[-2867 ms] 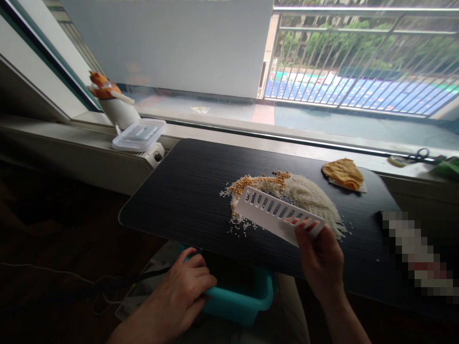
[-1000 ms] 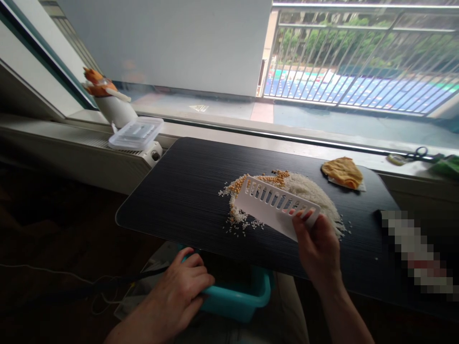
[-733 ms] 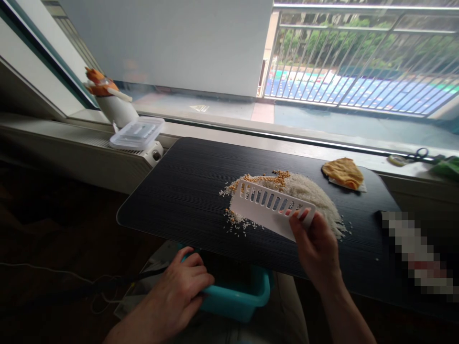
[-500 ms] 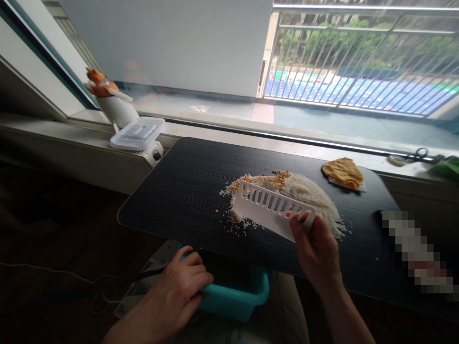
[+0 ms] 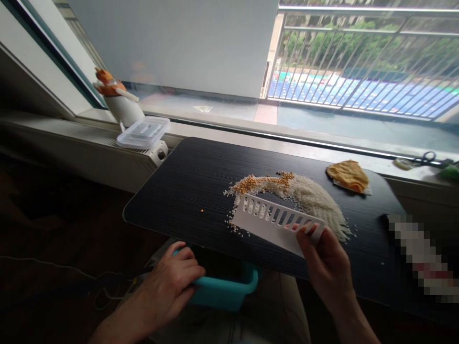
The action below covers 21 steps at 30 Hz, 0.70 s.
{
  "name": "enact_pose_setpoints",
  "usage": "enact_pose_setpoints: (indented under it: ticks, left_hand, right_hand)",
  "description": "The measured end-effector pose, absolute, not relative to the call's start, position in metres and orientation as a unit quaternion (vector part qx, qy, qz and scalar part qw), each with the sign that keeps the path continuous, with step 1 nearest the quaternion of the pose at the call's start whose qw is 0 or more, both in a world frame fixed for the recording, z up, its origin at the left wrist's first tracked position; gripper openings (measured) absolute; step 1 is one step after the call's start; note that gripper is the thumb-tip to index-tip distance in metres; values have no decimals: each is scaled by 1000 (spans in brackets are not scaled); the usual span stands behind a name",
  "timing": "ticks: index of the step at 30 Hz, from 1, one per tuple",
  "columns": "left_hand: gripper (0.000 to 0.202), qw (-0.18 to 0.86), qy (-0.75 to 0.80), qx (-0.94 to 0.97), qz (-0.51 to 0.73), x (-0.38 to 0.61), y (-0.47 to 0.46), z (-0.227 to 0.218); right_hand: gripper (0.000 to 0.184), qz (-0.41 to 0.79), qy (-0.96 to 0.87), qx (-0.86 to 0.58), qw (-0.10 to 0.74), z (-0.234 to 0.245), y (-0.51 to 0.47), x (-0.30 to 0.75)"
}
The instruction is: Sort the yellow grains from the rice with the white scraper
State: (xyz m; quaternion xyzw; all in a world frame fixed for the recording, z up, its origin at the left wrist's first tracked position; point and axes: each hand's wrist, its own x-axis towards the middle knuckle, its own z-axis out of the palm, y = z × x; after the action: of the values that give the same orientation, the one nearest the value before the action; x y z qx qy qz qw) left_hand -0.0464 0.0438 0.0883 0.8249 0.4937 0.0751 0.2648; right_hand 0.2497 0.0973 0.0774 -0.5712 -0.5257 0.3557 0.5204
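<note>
My right hand [image 5: 328,263] grips the right end of a white slotted plastic strip [image 5: 268,228], tilted over the table top. Behind and around the strip spreads a heap of white rice [image 5: 321,205]. Yellow soybeans or similar round grains [image 5: 251,183] lie along the heap's far left part. One loose yellow grain [image 5: 202,210] sits apart on the left. Below the table's near edge, my left hand [image 5: 177,274] is closed on the rim of a turquoise plastic basin [image 5: 225,290]. The basin's inside is dark, so its contents cannot be made out.
The grains lie on a black table [image 5: 172,181] by a window. A folded yellow cloth [image 5: 347,175] rests at its back right, with a pixelated object [image 5: 423,258] nearer. A clear plastic lid [image 5: 144,133] lies on the radiator [image 5: 89,143]. Scissors [image 5: 426,157] are on the sill.
The slotted strip in my right hand has moved toward the table's near edge. The basin and my left hand have shifted slightly left in view. One grain has rolled left.
</note>
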Motion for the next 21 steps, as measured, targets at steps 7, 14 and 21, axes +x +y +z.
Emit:
enact_pose_setpoints:
  ticks: [7, 14, 21]
  left_hand:
    - [27, 240, 508, 825, 71, -60, 40, 87]
    - [32, 197, 529, 823, 65, -95, 35, 90]
    - [29, 194, 541, 816, 70, -111, 32, 90]
  right_hand:
    - [12, 359, -562, -515, 539, 79, 116, 213]
    - [12, 373, -696, -406, 460, 72, 144, 148]
    - [12, 408, -752, -389, 341, 88, 123, 167]
